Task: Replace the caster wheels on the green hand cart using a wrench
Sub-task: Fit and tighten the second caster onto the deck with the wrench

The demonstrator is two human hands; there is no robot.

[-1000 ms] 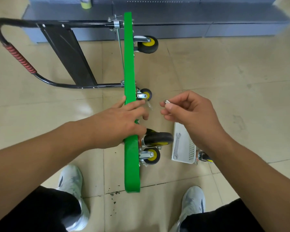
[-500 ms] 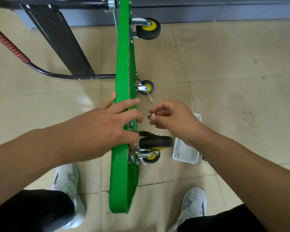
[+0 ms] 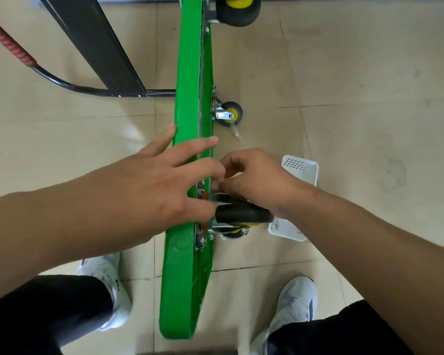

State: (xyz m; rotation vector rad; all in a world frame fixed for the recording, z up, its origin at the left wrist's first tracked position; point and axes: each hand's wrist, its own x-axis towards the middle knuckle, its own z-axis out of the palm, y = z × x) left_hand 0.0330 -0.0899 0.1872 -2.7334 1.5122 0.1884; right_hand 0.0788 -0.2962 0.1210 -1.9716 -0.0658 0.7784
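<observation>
L hand (image 3: 149,185) spread flat over green cart deck (image 3: 189,73) stood on edge, thumb by black rubber caster wheel (image 3: 241,214). R hand (image 3: 256,179) curled at wheel's mount; can't tell what it pinches.

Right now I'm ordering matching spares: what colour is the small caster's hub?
The hub is yellow, tyre black; head view.

hands 2: left hand (image 3: 162,193), right hand (image 3: 259,178) | cart (image 3: 190,98) 1 | wheels 4 (image 3: 237,11) (image 3: 232,112) (image 3: 244,215) (image 3: 232,234) | basket (image 3: 301,170) 1 | shoes 2 (image 3: 105,290) (image 3: 292,308) | handle (image 3: 51,79) 1 | trouser legs 2
</observation>
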